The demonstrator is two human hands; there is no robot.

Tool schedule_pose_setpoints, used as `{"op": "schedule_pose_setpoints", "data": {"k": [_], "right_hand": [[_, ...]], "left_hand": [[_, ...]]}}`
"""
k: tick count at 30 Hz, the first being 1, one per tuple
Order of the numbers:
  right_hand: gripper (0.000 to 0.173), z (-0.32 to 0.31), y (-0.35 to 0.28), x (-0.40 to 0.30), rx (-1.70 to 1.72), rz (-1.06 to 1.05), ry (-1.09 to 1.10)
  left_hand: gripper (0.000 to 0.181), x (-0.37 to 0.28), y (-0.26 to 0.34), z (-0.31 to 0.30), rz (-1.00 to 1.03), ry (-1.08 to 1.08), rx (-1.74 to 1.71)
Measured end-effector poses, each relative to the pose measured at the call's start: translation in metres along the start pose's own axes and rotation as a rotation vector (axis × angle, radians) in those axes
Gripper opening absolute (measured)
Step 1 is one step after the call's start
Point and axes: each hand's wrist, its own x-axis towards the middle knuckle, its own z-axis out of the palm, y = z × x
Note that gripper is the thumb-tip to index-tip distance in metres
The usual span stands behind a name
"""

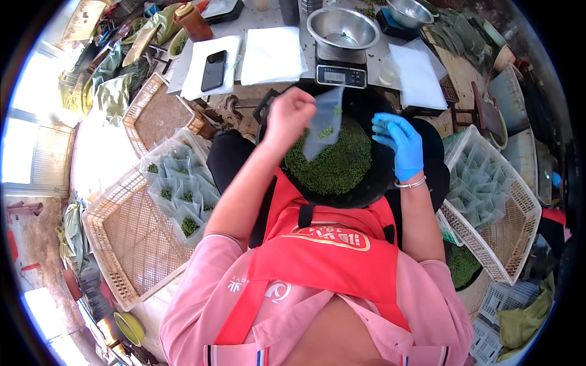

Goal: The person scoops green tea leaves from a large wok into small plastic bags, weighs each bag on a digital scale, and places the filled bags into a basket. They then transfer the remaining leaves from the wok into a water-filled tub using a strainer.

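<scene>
My left hand [291, 120], bare, pinches the top edge of a clear plastic bag [326, 120]. A few small green berries or seeds show inside the bag, which hangs tilted over a black basin [361, 194]. A heap of the same small green berries [336, 171] covers much of the basin's bottom, and the basin rests at my lap. My right hand [397, 144], in a blue glove, hovers over the basin's right side. Its fingers are loosely bent and apart, with nothing visible in them.
Ahead, a table bears a steel bowl [343, 29] on a digital scale [341, 75], stacks of clear bags [272, 55] and a phone [214, 71]. Plastic crates [132, 256] [522, 219] holding filled bags flank me. Another container of green berries [462, 265] stands lower right.
</scene>
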Motion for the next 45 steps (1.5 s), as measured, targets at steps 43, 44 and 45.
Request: {"op": "schedule_pose_setpoints", "data": {"k": [43, 44, 45], "right_hand": [[0.019, -0.072, 0.228, -0.019, -0.691, 0.133, -0.564], [0.018, -0.071, 0.228, -0.022, -0.682, 0.145, -0.562], [0.018, -0.074, 0.233, -0.021, -0.688, 0.162, -0.564]], "left_hand": [[0.017, -0.339, -0.09, -0.171, 0.21, 0.732, 1.357], [0.026, -0.354, -0.103, -0.178, 0.025, 0.802, 1.326], [0.031, -0.364, -0.106, -0.183, -0.034, 0.751, 1.355]]}}
